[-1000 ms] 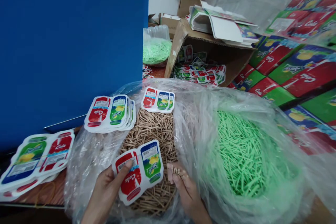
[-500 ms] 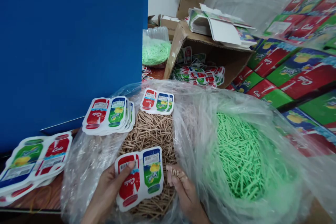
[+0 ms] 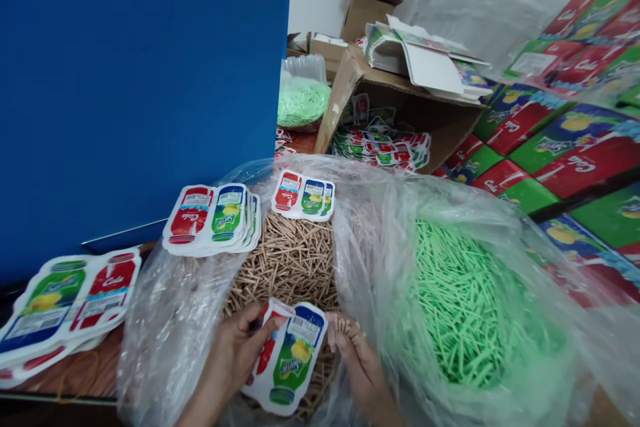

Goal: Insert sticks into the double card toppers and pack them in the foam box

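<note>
My left hand (image 3: 245, 347) pinches a jar-shaped printed card (image 3: 295, 357) with a red Cola half and a green-and-blue Sprite half. Thumb and fingers bend the red half upward. At the card's right edge, my right hand (image 3: 357, 357) is closed around a small bunch of short brown sticks, their pale ends showing between the fingers. Both hands are over a clear plastic bag filled with loose brown sticks (image 3: 287, 257). A stack of similar cards (image 3: 210, 220) lies on the bag's left side, and a smaller stack (image 3: 303, 195) rests at its far edge.
Right of the brown sticks is a plastic bag of green sticks (image 3: 457, 307). More cards (image 3: 70, 300) lie at left on the table. A blue panel (image 3: 140, 80) rises behind them. An open carton (image 3: 345, 97) holds many cards; printed boxes (image 3: 575, 147) are stacked at right.
My left hand has moved slightly right and folded the card's red half up. The right hand still grips the brown sticks, now closer to the card's edge. The view has shifted slightly.
</note>
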`<control>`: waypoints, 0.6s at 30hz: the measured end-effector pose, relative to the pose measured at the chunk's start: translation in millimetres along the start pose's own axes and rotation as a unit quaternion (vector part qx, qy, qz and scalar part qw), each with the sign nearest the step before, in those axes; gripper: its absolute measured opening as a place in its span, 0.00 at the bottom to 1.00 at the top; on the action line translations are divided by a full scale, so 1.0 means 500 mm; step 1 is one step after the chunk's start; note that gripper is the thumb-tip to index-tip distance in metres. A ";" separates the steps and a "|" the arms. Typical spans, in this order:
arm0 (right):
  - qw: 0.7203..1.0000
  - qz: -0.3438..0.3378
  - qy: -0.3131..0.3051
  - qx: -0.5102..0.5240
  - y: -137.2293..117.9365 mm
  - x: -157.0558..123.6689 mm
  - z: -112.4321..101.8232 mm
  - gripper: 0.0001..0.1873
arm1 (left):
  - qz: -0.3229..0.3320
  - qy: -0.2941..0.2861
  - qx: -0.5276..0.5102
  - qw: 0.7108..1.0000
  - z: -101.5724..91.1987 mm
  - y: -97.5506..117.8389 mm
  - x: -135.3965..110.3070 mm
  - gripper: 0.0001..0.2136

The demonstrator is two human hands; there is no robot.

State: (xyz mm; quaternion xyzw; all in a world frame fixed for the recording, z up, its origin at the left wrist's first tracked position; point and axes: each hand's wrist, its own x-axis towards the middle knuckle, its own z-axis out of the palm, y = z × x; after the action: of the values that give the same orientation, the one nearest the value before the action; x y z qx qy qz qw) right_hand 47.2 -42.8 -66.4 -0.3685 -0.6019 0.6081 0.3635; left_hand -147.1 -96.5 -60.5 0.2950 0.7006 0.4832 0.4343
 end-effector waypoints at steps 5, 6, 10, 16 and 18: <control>0.999 -0.002 0.037 -0.006 -0.025 0.005 -0.007 0.13 | 0.222 -0.030 0.154 0.962 -0.003 -0.009 -0.004 0.13; 0.999 -0.003 0.048 0.013 -0.032 0.009 -0.005 0.13 | 0.243 -0.051 0.169 0.954 -0.002 -0.008 -0.007 0.12; 0.982 0.015 0.063 0.179 -0.063 0.033 0.020 0.12 | 0.261 -0.089 0.198 0.940 0.005 -0.007 -0.013 0.11; 0.984 0.050 0.010 0.168 -0.090 0.055 0.061 0.14 | 0.228 -0.116 0.180 0.950 0.009 -0.002 -0.018 0.07; 0.990 0.057 -0.015 0.129 -0.089 0.056 0.069 0.16 | 0.226 -0.117 0.175 0.951 0.009 0.001 -0.020 0.07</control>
State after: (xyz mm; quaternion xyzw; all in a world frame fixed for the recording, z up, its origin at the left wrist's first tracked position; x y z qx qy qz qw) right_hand 3.8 -33.7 -21.9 -0.3432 -0.5021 0.7054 0.3640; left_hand -138.7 -102.7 -57.3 0.5713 0.6334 0.4011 0.3339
